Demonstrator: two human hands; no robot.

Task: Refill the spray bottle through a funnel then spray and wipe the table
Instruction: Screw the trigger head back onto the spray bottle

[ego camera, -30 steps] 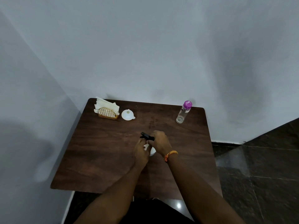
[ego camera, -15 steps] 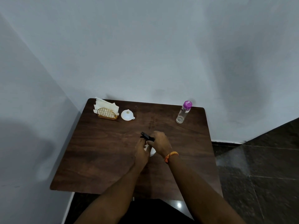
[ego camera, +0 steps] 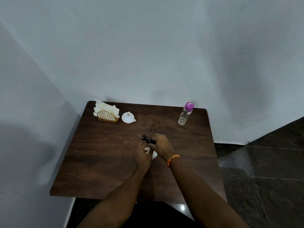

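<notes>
My hands cover most of the spray bottle (ego camera: 154, 154); only a sliver of its white body shows between and below them, near the middle of the table (ego camera: 102, 162). Its black head (ego camera: 148, 139) pokes out up and to the left past my knuckles. I cannot tell whether the head is screwed tight or loose, as the neck is hidden.

My right hand (ego camera: 162, 146) is curled closed over the top of the head, gripping it. My left hand (ego camera: 144, 155) is wrapped around the body just below, fingers closed on it. An orange thread band (ego camera: 172, 159) sits on my right wrist.

At the far left corner a napkin holder (ego camera: 107, 115) stands with the white funnel (ego camera: 128, 117) just beside it, wide mouth down. At the far right stands a clear bottle with a purple cap (ego camera: 185, 114); its fill level is too hard to make out.
</notes>
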